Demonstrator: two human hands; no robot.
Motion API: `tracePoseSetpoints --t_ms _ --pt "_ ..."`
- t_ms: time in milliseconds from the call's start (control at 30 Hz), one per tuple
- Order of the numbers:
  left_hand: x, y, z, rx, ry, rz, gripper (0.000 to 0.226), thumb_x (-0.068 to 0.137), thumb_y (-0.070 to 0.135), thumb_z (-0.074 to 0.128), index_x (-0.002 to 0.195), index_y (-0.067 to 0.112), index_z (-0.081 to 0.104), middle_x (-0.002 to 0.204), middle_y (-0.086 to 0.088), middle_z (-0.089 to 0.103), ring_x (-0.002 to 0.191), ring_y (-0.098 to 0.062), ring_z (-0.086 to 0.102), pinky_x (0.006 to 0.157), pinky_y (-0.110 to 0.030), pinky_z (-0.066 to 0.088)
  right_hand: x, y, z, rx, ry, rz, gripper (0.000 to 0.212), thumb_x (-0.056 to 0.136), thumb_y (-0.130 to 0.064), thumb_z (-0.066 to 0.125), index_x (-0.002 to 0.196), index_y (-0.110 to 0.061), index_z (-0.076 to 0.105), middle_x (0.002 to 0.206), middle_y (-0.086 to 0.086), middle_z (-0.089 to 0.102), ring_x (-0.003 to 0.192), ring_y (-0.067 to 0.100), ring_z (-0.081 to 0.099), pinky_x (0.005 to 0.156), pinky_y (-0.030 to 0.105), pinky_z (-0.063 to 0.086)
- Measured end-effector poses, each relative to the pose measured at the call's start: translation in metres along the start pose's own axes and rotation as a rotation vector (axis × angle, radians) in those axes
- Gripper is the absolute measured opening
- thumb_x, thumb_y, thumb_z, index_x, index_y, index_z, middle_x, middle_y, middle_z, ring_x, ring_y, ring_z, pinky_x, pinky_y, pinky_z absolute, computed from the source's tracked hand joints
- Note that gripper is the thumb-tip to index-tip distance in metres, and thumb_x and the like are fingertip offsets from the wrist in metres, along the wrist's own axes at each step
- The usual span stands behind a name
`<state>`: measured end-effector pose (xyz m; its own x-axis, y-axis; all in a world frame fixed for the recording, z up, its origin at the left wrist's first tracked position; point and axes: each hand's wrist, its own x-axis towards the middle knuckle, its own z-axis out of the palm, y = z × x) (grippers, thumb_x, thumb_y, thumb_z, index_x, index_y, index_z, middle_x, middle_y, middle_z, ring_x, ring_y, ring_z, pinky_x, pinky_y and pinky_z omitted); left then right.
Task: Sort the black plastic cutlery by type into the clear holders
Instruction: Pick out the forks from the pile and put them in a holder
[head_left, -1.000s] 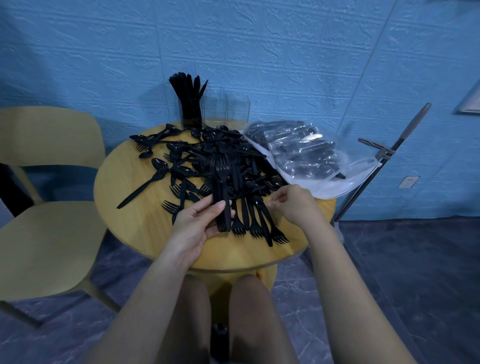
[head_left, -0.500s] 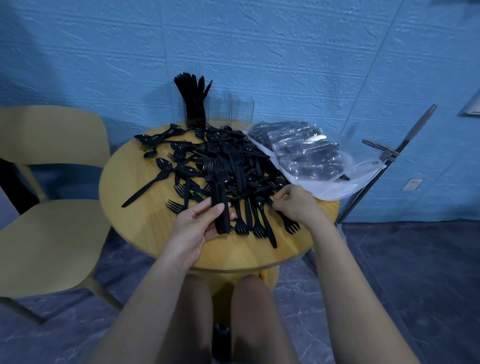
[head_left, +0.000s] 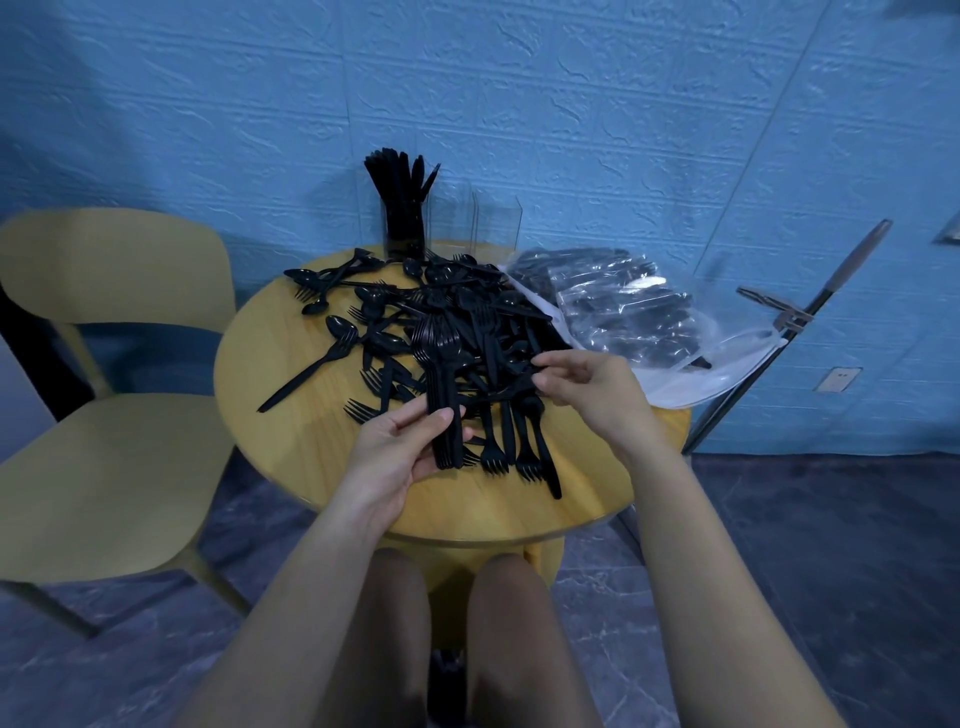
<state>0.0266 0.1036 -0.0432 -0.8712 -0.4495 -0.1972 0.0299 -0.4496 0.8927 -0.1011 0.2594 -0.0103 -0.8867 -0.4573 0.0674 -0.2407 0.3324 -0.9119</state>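
Left hand (head_left: 402, 452): nearest item, over the near edge of the round wooden table (head_left: 270, 364). Thumb and fingers (head_left: 436, 418) are curled round a bundle of forks (head_left: 444, 395), gripping it at the handle end. The bundle's long axis runs near to far; handles point toward the person, tines (head_left: 434, 332) point away toward the wall and stand raised above the heap.

Right hand (head_left: 587, 387): just right of the bundle, apart from it. Fingertips (head_left: 540, 364) are drawn together in a pinch on a black piece at the heap's right edge; which type of piece cannot be told.

Row of forks (head_left: 511, 447): lying flat on the table between the two hands, side by side, long axes near to far, tines toward the person.

Loose cutlery heap (head_left: 457, 312): forks and spoons tangled at the table's centre, pointing every way. One long spoon (head_left: 317, 358) lies apart on the left, bowl away, handle slanting toward the near left.

Clear bag (head_left: 639, 317): right of the heap, holding more black cutlery.

Clear holders (head_left: 467, 218): far edge of the table, against the blue wall. The leftmost compartment holds upright black cutlery (head_left: 400, 202).
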Motion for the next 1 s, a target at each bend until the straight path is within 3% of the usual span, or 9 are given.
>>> tracePoseSetpoints --t_ms 100,267,333,400,467,600,767,833,1000 --pt "0.001 -0.001 0.000 0.012 0.011 0.005 0.016 0.087 0.001 0.060 0.100 0.008 0.067 0.088 -0.003 0.074 0.071 -0.014 0.071 0.058 -0.022 0.057 -0.004 -0.004 0.015 -0.159 0.150 -0.072 0.006 0.085 -0.024 0.070 0.090 -0.020 0.071 0.070 -0.008 0.061 0.066 0.005 0.057 0.066 0.017 0.047" --pt "0.003 -0.003 0.000 0.021 0.035 0.010 0.016 0.087 0.002 0.061 0.100 0.010 0.068 0.088 -0.003 0.074 0.072 -0.016 0.071 0.060 -0.024 0.058 -0.013 -0.007 0.041 -0.454 0.274 -0.263 0.017 0.089 -0.035 0.063 0.089 -0.020 0.071 0.063 -0.013 0.051 0.056 0.005 0.046 0.051 0.023 0.038" --pt "0.004 -0.002 0.001 0.029 0.046 0.018 0.016 0.087 0.001 0.062 0.095 0.013 0.069 0.086 -0.003 0.074 0.071 -0.017 0.071 0.059 -0.025 0.057 -0.015 -0.009 0.050 -0.596 0.285 -0.357 0.018 0.090 -0.035 0.062 0.087 -0.019 0.070 0.067 -0.014 0.048 0.060 0.005 0.043 0.047 0.018 0.029" --pt "0.007 0.000 0.002 0.060 0.048 0.036 0.017 0.088 0.001 0.061 0.093 0.015 0.070 0.083 -0.003 0.074 0.071 -0.017 0.071 0.058 -0.024 0.056 -0.014 -0.010 0.055 -0.631 0.267 -0.412 0.017 0.089 -0.031 0.064 0.083 -0.016 0.069 0.073 -0.010 0.050 0.069 0.008 0.045 0.048 0.019 0.032" --pt "0.011 0.005 0.002 0.101 0.044 0.058 0.018 0.089 0.000 0.060 0.096 0.014 0.070 0.082 -0.003 0.074 0.071 -0.017 0.071 0.058 -0.024 0.056 -0.008 -0.016 0.056 -0.560 0.189 -0.372 0.015 0.088 -0.027 0.064 0.081 -0.014 0.067 0.079 -0.006 0.057 0.071 0.010 0.050 0.054 0.023 0.041" --pt "0.016 0.018 0.001 0.189 0.032 0.108 0.021 0.090 0.000 0.059 0.103 0.013 0.069 0.086 -0.003 0.074 0.074 -0.014 0.072 0.057 -0.023 0.056 0.005 -0.035 0.054 -0.324 0.027 -0.184 0.015 0.086 -0.024 0.064 0.073 -0.017 0.059 0.071 -0.004 0.063 0.060 0.003 0.052 0.053 0.008 0.040" --pt "0.022 0.031 -0.006 0.199 0.044 0.177 0.023 0.089 -0.002 0.059 0.098 0.016 0.069 0.079 0.002 0.074 0.068 -0.014 0.071 0.058 -0.023 0.057 0.019 -0.049 0.052 -0.052 -0.058 -0.061 0.019 0.085 -0.020 0.065 0.068 -0.019 0.057 0.067 0.005 0.068 0.055 0.009 0.054 0.058 0.026 0.046" --pt "0.023 0.033 -0.009 0.210 0.052 0.198 0.024 0.089 -0.003 0.059 0.094 0.018 0.070 0.077 0.002 0.074 0.067 -0.014 0.071 0.058 -0.023 0.057 0.021 -0.053 0.054 -0.087 -0.098 -0.064 0.016 0.084 -0.018 0.065 0.069 -0.018 0.057 0.074 0.011 0.071 0.054 0.010 0.055 0.057 0.026 0.047" --pt "0.025 0.039 -0.019 0.254 0.090 0.230 0.023 0.088 -0.002 0.060 0.094 0.017 0.069 0.079 0.000 0.072 0.066 -0.013 0.071 0.056 -0.022 0.056 0.021 -0.058 0.058 -0.070 -0.138 -0.093 0.015 0.083 -0.013 0.063 0.070 -0.016 0.056 0.073 0.003 0.072 0.050 0.007 0.053 0.052 0.022 0.044"
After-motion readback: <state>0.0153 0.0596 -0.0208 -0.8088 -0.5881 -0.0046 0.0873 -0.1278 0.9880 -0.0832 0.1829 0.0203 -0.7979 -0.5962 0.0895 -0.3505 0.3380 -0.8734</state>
